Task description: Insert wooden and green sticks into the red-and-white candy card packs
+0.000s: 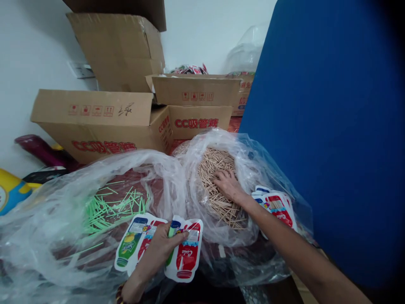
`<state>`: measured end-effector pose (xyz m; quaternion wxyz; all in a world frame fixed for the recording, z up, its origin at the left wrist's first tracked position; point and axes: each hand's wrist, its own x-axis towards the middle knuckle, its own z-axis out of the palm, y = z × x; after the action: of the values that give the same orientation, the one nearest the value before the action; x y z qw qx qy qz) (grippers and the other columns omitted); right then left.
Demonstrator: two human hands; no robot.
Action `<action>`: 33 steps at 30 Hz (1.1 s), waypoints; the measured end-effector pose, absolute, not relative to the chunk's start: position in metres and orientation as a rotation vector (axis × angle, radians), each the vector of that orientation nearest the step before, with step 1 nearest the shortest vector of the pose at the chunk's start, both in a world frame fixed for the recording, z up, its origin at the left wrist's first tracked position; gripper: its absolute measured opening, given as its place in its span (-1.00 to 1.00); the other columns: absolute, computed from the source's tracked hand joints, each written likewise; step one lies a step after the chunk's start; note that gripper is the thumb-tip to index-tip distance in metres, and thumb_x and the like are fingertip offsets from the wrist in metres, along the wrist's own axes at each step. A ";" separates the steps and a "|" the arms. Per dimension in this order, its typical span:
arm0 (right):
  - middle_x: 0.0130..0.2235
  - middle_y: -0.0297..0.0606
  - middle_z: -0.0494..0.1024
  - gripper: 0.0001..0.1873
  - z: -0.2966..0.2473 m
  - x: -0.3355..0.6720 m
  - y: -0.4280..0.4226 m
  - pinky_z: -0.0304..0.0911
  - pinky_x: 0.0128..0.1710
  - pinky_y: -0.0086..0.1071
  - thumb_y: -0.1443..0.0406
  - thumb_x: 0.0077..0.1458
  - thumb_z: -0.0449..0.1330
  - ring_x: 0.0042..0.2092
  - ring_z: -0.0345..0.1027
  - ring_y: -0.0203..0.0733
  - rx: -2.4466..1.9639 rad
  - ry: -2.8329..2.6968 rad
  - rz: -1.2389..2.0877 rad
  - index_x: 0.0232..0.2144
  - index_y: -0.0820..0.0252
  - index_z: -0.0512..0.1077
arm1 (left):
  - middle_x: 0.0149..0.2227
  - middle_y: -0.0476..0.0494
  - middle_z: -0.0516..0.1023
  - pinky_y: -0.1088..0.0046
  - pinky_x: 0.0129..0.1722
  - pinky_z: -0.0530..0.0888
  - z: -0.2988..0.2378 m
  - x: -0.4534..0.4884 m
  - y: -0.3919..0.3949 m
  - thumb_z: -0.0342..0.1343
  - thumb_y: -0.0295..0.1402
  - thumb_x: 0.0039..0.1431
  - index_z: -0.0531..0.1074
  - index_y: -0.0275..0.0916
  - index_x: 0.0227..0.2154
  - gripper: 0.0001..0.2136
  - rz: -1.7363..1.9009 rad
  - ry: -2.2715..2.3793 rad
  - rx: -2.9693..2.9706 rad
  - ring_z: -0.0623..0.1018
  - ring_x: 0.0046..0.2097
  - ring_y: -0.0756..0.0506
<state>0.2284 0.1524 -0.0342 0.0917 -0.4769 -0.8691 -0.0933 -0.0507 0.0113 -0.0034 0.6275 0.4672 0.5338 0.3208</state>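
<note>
My left hand [161, 245] is closed on a bottle-shaped Cola packet [188, 253], its thumb pressed over the printed front. Beneath and left of that hand lies another packet [128, 247] with green Sprite and red Cola bottle pictures; whether the fingers also grip it is hidden. My right hand [227, 183] reaches into a clear plastic bag [190, 169] and rests on a heap of thin tan sticks [218, 204]. Its fingers look slightly apart, and their tips are partly among the sticks. Nothing shows clearly held there.
Bright green sticks [110, 209] lie in another clear bag [60, 198] at left. More Cola packets [280, 209] are stacked beside my right forearm. Cardboard boxes [95, 109] stand along the back, and a blue panel [322, 126] rises at right. A yellow-and-blue toy [14, 192] sits far left.
</note>
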 end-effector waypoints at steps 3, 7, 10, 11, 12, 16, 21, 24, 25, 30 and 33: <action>0.05 -0.09 0.38 -0.73 -0.041 0.231 0.156 -0.24 0.18 -0.01 0.42 0.15 0.01 0.19 -0.01 0.03 -1.362 -2.598 -0.243 -0.18 0.15 0.46 | -0.56 -0.04 0.52 0.54 -0.52 0.34 -0.003 -0.054 0.011 0.26 -0.20 -0.05 0.43 -0.30 -0.56 -0.75 0.748 1.236 1.033 0.46 -0.53 -0.03; 0.07 -0.10 0.38 -0.72 -0.043 0.236 0.159 -0.18 0.17 -0.05 0.42 0.18 -0.03 0.22 -0.03 0.00 -1.329 -2.518 -0.106 -0.16 0.19 0.43 | -0.54 -0.06 0.56 0.50 -0.51 0.37 -0.003 -0.060 0.009 0.27 -0.19 -0.06 0.44 -0.30 -0.50 -0.75 0.764 1.242 0.965 0.50 -0.51 -0.07; -0.01 -0.10 0.44 -0.78 -0.037 0.237 0.157 -0.19 0.17 -0.02 0.36 0.19 -0.02 0.18 0.05 0.00 -1.284 -2.347 0.213 -0.22 0.20 0.42 | -0.52 -0.07 0.57 0.48 -0.50 0.39 -0.006 -0.063 0.009 0.26 -0.19 -0.05 0.43 -0.29 -0.49 -0.75 0.821 1.228 0.941 0.52 -0.50 -0.09; -0.09 -0.11 0.48 -0.81 -0.034 0.237 0.156 -0.17 0.16 -0.02 0.32 0.19 0.01 0.11 0.14 -0.01 -1.275 -2.267 0.352 -0.27 0.20 0.41 | -0.52 -0.07 0.57 0.48 -0.49 0.39 -0.006 -0.063 0.010 0.26 -0.19 -0.04 0.43 -0.30 -0.49 -0.75 0.835 1.223 0.938 0.52 -0.50 -0.09; -0.18 -0.14 0.49 -0.83 -0.032 0.237 0.154 -0.11 0.13 -0.03 0.27 0.18 0.03 0.02 0.22 -0.02 -1.277 -2.196 0.465 -0.33 0.19 0.40 | -0.52 -0.07 0.57 0.48 -0.48 0.39 -0.007 -0.063 0.010 0.26 -0.19 -0.04 0.44 -0.30 -0.49 -0.75 0.841 1.219 0.939 0.52 -0.50 -0.09; -0.46 -0.31 0.41 -0.69 -0.030 0.234 0.143 0.18 -0.17 -0.22 0.10 0.18 0.01 -0.36 0.26 -0.18 -1.336 -1.961 0.721 -0.48 0.15 0.32 | -0.52 -0.08 0.57 0.49 -0.47 0.38 -0.006 -0.061 0.010 0.27 -0.21 -0.04 0.46 -0.32 -0.49 -0.76 0.829 1.204 0.948 0.52 -0.49 -0.08; -0.49 -0.34 0.41 -0.58 -0.041 0.229 0.127 0.24 -0.42 -0.34 -0.06 0.12 -0.01 -0.46 0.29 -0.24 -1.357 -1.635 0.973 -0.42 0.16 0.31 | -0.54 -0.06 0.56 0.51 -0.50 0.36 -0.005 -0.061 0.007 0.28 -0.22 -0.06 0.47 -0.31 -0.50 -0.77 0.831 1.183 0.929 0.50 -0.52 -0.06; -0.41 -0.25 0.48 -0.53 -0.045 0.225 0.119 0.29 -0.41 -0.32 -0.12 0.06 0.01 -0.40 0.38 -0.19 -1.349 -1.456 1.045 -0.36 0.16 0.30 | -0.57 -0.05 0.54 0.53 -0.52 0.35 -0.006 -0.061 0.007 0.26 -0.21 -0.03 0.47 -0.31 -0.51 -0.77 0.818 1.194 0.945 0.48 -0.54 -0.04; -0.39 -0.24 0.49 -0.52 -0.046 0.224 0.116 0.31 -0.38 -0.30 -0.13 0.04 0.02 -0.38 0.39 -0.17 -1.344 -1.410 1.053 -0.36 0.16 0.30 | -0.57 -0.05 0.54 0.53 -0.52 0.35 -0.006 -0.061 0.007 0.26 -0.21 -0.03 0.47 -0.31 -0.52 -0.76 0.813 1.192 0.950 0.48 -0.54 -0.04; -0.35 -0.28 0.49 -0.59 -0.059 0.213 0.098 0.26 -0.14 -0.25 -0.06 0.00 0.12 -0.27 0.38 -0.16 -1.328 -1.285 1.012 -0.29 0.13 0.30 | -0.53 -0.08 0.57 0.52 -0.51 0.36 -0.006 -0.058 0.008 0.26 -0.23 -0.02 0.48 -0.32 -0.48 -0.77 0.815 1.176 0.958 0.50 -0.52 -0.06; -0.34 -0.29 0.49 -0.64 -0.071 0.207 0.088 0.22 -0.08 -0.25 0.02 -0.01 0.16 -0.23 0.36 -0.15 -1.337 -1.279 1.008 -0.25 0.11 0.32 | -0.51 -0.10 0.58 0.50 -0.49 0.38 -0.004 -0.057 0.009 0.25 -0.24 -0.01 0.48 -0.33 -0.47 -0.78 0.804 1.167 0.968 0.52 -0.50 -0.08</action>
<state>0.2071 0.0885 -0.0711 0.4944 -0.5516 -0.5275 0.4160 -0.0568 0.0087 -0.0044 0.6539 0.4267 0.5144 0.3545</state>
